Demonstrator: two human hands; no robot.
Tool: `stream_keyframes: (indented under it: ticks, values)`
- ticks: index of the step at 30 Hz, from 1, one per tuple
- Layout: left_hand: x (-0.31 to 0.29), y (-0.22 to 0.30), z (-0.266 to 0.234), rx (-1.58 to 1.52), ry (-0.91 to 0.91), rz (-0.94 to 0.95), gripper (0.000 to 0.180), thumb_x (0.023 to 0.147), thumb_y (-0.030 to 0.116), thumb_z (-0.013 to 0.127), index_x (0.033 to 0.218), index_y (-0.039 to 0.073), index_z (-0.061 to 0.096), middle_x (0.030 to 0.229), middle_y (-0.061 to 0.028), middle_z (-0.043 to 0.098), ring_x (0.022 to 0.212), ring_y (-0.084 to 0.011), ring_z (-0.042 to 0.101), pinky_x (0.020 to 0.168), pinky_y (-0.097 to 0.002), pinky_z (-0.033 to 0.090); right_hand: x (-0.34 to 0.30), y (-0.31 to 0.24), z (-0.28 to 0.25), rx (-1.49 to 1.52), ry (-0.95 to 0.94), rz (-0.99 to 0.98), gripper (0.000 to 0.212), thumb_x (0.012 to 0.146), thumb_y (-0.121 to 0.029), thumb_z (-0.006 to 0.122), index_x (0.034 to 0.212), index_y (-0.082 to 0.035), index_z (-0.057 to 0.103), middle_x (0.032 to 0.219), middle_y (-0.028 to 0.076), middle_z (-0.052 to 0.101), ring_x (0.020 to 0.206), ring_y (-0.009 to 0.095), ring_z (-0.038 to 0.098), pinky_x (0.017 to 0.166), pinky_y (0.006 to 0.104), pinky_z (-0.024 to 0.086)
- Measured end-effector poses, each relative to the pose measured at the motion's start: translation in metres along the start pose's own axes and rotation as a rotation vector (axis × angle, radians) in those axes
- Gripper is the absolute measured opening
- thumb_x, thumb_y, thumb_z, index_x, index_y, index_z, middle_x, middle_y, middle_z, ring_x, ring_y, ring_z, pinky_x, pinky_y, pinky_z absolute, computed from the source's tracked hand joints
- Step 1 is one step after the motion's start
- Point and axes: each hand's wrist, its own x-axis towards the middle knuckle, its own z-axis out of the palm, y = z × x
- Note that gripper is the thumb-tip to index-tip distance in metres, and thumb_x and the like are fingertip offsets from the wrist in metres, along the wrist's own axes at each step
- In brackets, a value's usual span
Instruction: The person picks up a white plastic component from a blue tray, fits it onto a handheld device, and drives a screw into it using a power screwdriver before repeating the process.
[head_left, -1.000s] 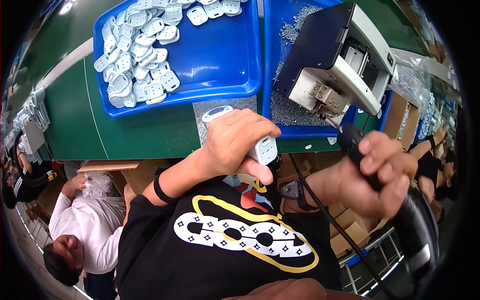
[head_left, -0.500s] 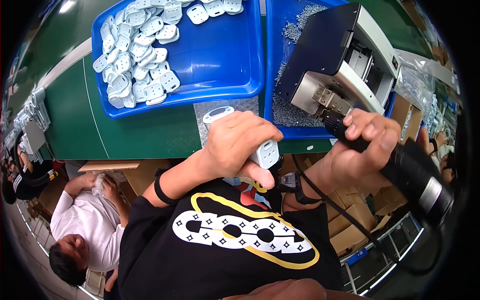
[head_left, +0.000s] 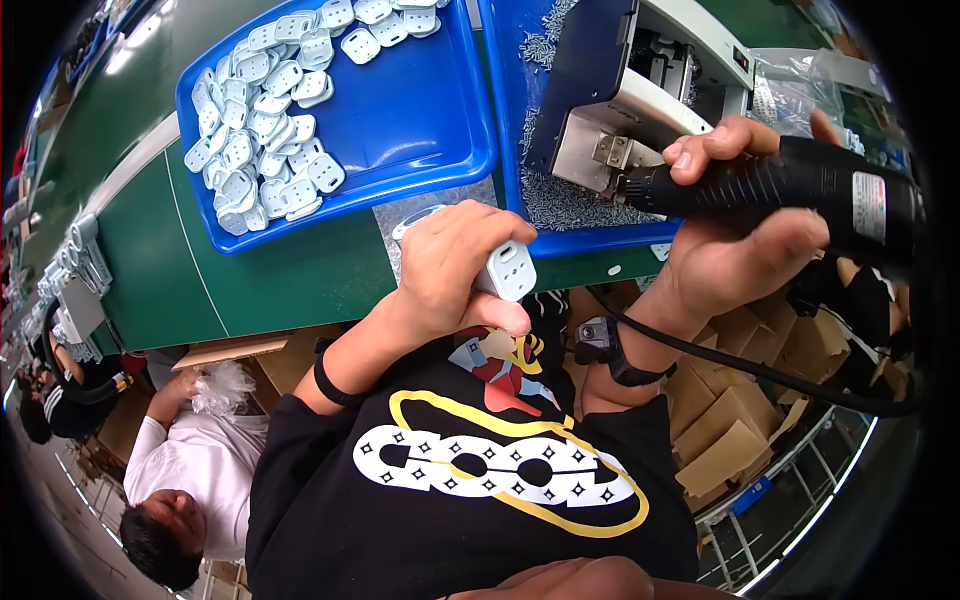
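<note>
Green covers the whole workbench, which runs from the upper left down to the near edge above the person's lap. On it, toward the far left corner, sits a wide blue tray; its left half is heaped with white plastic plug housings, its right half bare. Just beside it on the right, a second blue tray carries a grey-and-white screw feeder machine and a scatter of small silver screws along its near rim. Brown cardboard boxes are stacked below the bench's near right edge. Another person in a white shirt crouches below the bench's near left edge, apart from the work.

A black electric screwdriver lies across the right hand, whose fingers are wrapped firmly around its barrel; the tip points left at the feeder's outlet, over the second tray's near rim. Its black cable loops under the wrist.

The left hand is closed around a white plug housing, thumb beneath and fingers over the top, held just off the bench's near edge, in front of the gap between the two trays.
</note>
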Motion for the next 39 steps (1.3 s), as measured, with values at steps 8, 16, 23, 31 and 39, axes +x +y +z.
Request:
stream_keyframes:
  ticks: [8,16,23,31,39]
  values:
    - [0.003,0.001,-0.001,-0.013,-0.01,-0.006,0.074,0.079,0.069,0.062,0.105,0.0,0.06,0.084,-0.0113,0.064,0.069,-0.027,0.064,0.06,-0.035,0.05,0.024,-0.005,-0.007,-0.078,0.028,0.161,0.066,0.09,-0.059,0.065,0.112,0.002,0.054,0.064,0.01,0.059,0.05,0.015,0.056,0.052,0.0262,0.049]
    - [-0.003,0.004,-0.001,-0.031,-0.003,-0.076,0.074,0.081,0.069,0.061,0.106,-0.001,0.06,0.087,-0.013,0.065,0.072,-0.0281,0.065,0.063,-0.0352,0.052,0.023,-0.005,-0.003,-0.122,-0.062,0.199,0.071,0.09,-0.064,0.061,0.115,0.001,0.049,0.068,0.01,0.056,0.051,0.016,0.054,0.053,0.0315,0.049]
    - [-0.002,0.008,0.0,-0.013,0.002,-0.08,0.069,0.086,0.063,0.061,0.109,-0.002,0.06,0.092,-0.0157,0.066,0.077,-0.0307,0.067,0.067,-0.0354,0.053,0.023,-0.002,-0.016,0.007,-0.13,0.182,0.07,0.089,-0.063,0.062,0.116,0.001,0.049,0.068,0.01,0.056,0.052,0.016,0.055,0.052,0.0298,0.049]
    - [-0.006,0.007,-0.004,-0.028,0.018,-0.099,0.06,0.09,0.054,0.063,0.11,-0.002,0.06,0.096,-0.0175,0.066,0.081,-0.0327,0.067,0.071,-0.0372,0.053,-0.01,-0.012,-0.018,0.135,-0.172,0.106,0.071,0.085,-0.063,0.068,0.114,-0.001,0.05,0.067,0.009,0.055,0.051,0.016,0.053,0.052,0.0305,0.048]
    - [-0.003,0.006,-0.004,-0.021,0.022,-0.071,0.055,0.089,0.049,0.064,0.109,-0.002,0.06,0.097,-0.0172,0.066,0.08,-0.0326,0.067,0.07,-0.0371,0.053,-0.009,-0.014,-0.01,0.104,-0.075,0.07,0.063,0.085,-0.056,0.072,0.108,-0.002,0.051,0.067,0.008,0.054,0.051,0.017,0.053,0.049,0.0297,0.046]
